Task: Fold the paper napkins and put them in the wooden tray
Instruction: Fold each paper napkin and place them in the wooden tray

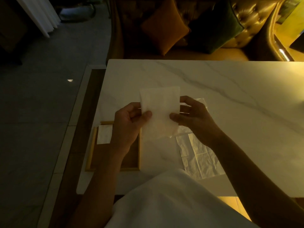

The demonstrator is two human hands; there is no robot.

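Observation:
Both hands hold one white paper napkin (pixel 160 109) upright above the marble table (pixel 213 83). My left hand (pixel 130 124) pinches its left edge, thumb in front. Along its right edge my right hand (pixel 192 117) grips the same way. The wooden tray (pixel 91 148) lies at the table's left front, partly under my left forearm. One folded napkin (pixel 104 134) rests in the tray's far left corner. An unfolded stack of napkins (pixel 197 155) lies flat on the table below my right hand.
The table's left edge runs just beside the tray, with grey floor (pixel 41 112) beyond. A sofa with an orange cushion (pixel 164 25) and a dark green cushion (pixel 217 25) stands behind the table's far edge. White cloth (pixel 172 203) covers my lap at the front.

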